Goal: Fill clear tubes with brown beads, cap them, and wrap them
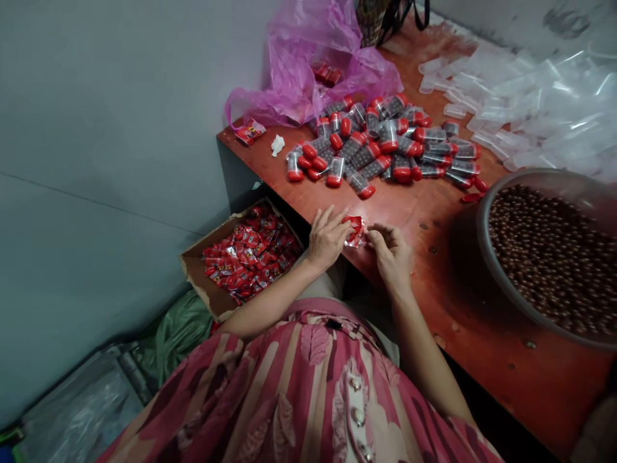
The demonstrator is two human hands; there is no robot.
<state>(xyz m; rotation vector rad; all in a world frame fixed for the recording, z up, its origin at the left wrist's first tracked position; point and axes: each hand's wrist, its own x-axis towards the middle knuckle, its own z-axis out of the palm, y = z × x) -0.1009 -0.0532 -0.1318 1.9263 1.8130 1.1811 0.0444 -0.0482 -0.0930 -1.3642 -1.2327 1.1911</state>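
Observation:
Near the front edge of the reddish table, a small red and clear wrapper (pixel 355 231) lies between my two hands. My left hand (pixel 328 238) rests its fingertips on the wrapper's left side. At its right edge my right hand (pixel 391 252) pinches the clear border between thumb and forefinger. Beyond them is a pile of small clear tubes with red caps (pixel 366 145), filled with dark beads. A large tub (pixel 486 238) of brown beads stands to the right of my right hand.
An open cardboard box (pixel 195 273) of red packets sits below the table's left edge. Pink plastic bag (pixel 294 71) and a red packet (pixel 250 132) are at the back left. Clear empty tubes (pixel 544 109) are heaped at the back right. A wall (pixel 106 128) rises at left.

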